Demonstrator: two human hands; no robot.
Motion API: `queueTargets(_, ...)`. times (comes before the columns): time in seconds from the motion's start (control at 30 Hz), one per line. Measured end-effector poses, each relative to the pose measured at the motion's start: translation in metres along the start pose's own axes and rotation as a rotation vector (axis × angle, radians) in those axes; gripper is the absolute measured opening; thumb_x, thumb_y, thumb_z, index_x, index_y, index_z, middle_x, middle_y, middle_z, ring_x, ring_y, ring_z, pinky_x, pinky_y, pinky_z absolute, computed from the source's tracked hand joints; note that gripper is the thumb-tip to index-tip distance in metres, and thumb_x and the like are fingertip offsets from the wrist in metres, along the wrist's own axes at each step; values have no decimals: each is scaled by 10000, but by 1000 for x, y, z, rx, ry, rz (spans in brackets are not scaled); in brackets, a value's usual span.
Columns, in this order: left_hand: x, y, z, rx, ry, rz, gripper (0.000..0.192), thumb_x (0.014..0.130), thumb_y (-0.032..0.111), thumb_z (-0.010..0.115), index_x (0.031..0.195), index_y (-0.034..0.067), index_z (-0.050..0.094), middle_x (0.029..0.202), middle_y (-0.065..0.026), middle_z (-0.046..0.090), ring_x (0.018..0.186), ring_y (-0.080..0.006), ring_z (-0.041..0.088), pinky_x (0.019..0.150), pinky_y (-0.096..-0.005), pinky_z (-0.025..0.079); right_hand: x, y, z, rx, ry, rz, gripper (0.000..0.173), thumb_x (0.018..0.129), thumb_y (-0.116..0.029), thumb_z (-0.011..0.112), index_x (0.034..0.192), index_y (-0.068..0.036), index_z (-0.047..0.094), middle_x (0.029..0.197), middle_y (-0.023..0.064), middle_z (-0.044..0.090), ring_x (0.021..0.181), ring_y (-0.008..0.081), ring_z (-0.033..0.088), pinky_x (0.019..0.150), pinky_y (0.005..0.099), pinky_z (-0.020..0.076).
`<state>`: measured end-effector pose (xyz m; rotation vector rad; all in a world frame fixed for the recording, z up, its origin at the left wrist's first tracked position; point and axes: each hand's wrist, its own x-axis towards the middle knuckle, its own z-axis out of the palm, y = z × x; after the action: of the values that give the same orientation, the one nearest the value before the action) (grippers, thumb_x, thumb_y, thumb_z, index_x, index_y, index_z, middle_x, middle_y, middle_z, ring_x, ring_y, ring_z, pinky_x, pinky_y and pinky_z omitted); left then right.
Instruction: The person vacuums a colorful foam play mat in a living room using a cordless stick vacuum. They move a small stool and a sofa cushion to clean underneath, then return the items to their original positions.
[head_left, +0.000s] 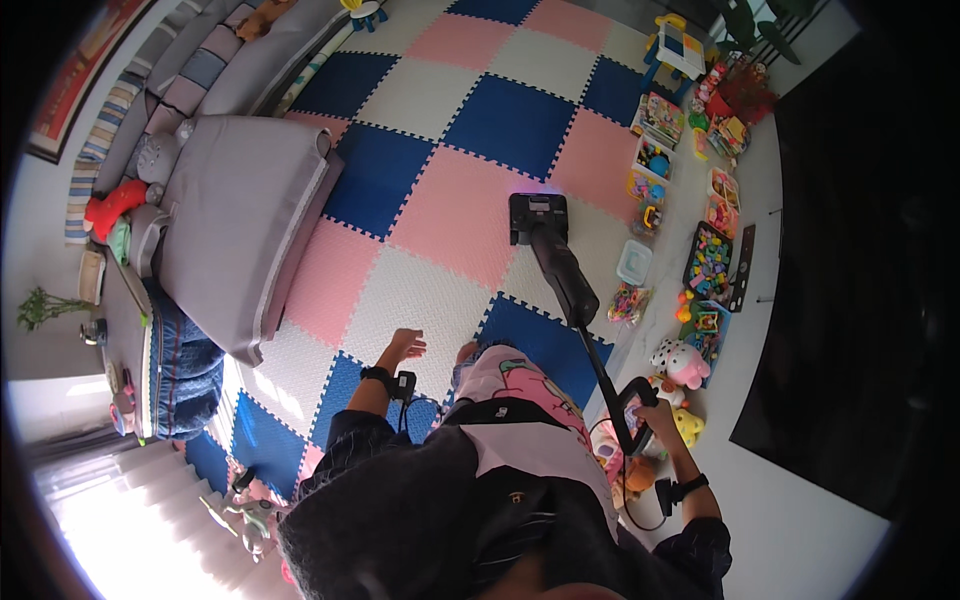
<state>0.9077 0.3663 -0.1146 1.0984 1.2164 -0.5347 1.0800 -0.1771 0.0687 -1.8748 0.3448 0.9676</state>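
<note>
My right hand (658, 418) grips the loop handle of a black upright floor cleaner (559, 274). Its thin shaft slants down and away from me. The cleaner's floor head (538, 214) rests on the foam mat tiles (450, 199), where a pink and a white tile meet, with a violet glow at its front edge. My left hand (407, 345) hangs free over a white tile, holding nothing. Both wrists wear a black strap with a small cabled device. Below my left hand, one foot partly shows beside my pink printed garment.
A grey-covered sofa (236, 217) borders the mat on the left. Along the right stand toy bins (709, 259), a clear plastic box (634, 262), plush toys (684, 365) and a child's table (675, 51). Beyond them is a large black screen (840, 300). A ride-on toy (251, 517) stands behind me.
</note>
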Motion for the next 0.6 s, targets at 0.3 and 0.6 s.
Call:
queueTargets(0.3, 70, 23, -6, -303, 49, -144, 343, 778, 269, 541, 1007, 20, 483, 948, -192, 558, 777, -311, 576, 635, -395, 482, 224, -197, 49, 17, -44, -44, 148, 587, -37, 590, 482, -1, 492, 459, 74, 478, 387, 167, 480, 387, 285, 379)
queueTargets(0.6, 150, 360, 177, -70, -431, 609, 480, 696, 172, 663, 1094, -3, 461, 917, -104, 566, 874, -204, 549, 766, -301, 437, 429, -375, 207, 25, 5, -100, 195, 637, -71, 604, 496, -22, 478, 482, 56, 470, 409, 166, 471, 407, 288, 370)
